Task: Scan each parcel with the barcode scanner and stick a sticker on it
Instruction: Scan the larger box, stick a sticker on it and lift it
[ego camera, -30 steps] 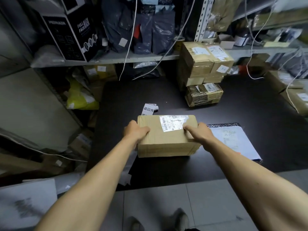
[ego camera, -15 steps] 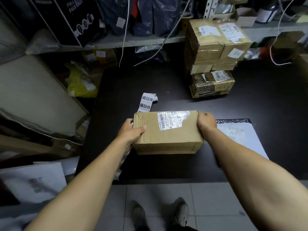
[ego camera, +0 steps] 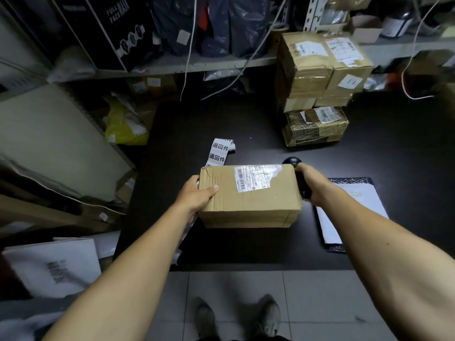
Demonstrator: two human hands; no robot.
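Brown cardboard parcel (ego camera: 250, 196) sits near the front edge of the dark bench (ego camera: 246, 124), shipping label (ego camera: 256, 177) facing up on its top. Left hand (ego camera: 197, 194) grips the parcel's left end, thumb curled over the top face, other fingers hidden behind the side. Right hand (ego camera: 314, 184) is just beside the parcel's right end, fingers wrapped round the black barcode scanner (ego camera: 294, 163); scanner head pokes up past the parcel's far right corner, handle mostly hidden by the hand. Strip of stickers (ego camera: 219, 152) with printed characters lies on the bench just behind the parcel's left corner. White mailer bag (ego camera: 354, 212) lies flat to the right, under the right forearm. Stack of taped parcels (ego camera: 317, 89) stands at the bench's far right.
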